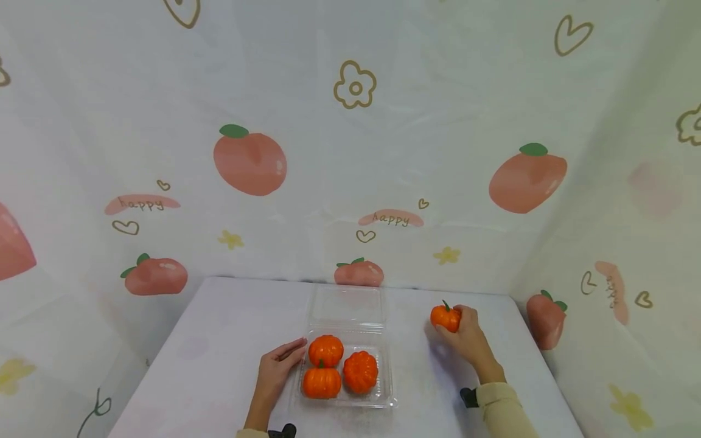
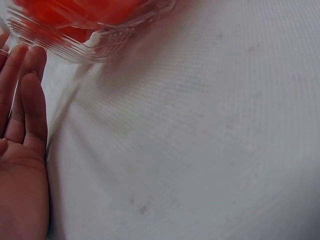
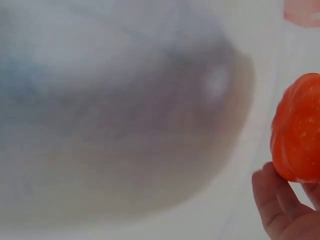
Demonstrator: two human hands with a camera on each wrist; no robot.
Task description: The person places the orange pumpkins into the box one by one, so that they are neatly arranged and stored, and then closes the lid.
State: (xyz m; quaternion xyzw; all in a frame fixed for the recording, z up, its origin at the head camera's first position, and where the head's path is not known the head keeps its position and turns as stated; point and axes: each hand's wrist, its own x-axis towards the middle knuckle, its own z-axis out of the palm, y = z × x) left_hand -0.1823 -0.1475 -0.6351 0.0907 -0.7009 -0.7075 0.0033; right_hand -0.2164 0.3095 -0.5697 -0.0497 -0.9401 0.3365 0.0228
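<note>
A clear plastic clamshell box lies on the table with its lid folded back. Three small orange toy pumpkins sit inside it. My left hand rests along the box's left side, fingers straight and fingertips right at the rim; the left wrist view shows those fingers beside the ribbed wall. Over to the right, my right hand grips another orange pumpkin with a green stem, thumb and fingers about it. In the right wrist view this pumpkin is held up over its shadow.
A white-covered table carries the box near its front. White cloth printed with fruit, hearts and flowers hangs behind the table and on both sides. Dark wrist bands show at both sleeves.
</note>
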